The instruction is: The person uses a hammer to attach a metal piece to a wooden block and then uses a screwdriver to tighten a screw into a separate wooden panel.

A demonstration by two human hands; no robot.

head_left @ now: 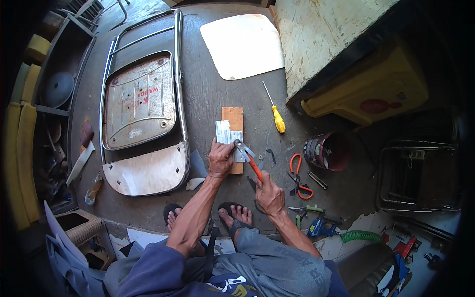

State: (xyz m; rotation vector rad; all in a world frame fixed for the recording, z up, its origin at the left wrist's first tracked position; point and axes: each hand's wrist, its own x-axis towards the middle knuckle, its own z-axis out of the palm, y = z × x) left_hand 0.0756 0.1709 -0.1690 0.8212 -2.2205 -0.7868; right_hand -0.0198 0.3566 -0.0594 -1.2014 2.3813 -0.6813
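Note:
A small wooden block [234, 119] lies on the concrete floor with thin metal pieces [223, 131] on top of it. My left hand [219, 157] presses down on the metal pieces at the block's near end. My right hand [268, 193] grips the orange handles of a pair of pliers [247, 156], whose jaws rest on the metal beside my left fingers. My sandalled feet [236, 215] sit just below the block.
A folded metal chair frame [141, 104] with a plywood seat lies at left. A yellow-handled screwdriver [277, 116], orange-handled snips [298, 175], a red bucket [329, 151], a pale board [245, 44] and several tools at lower right surround the block.

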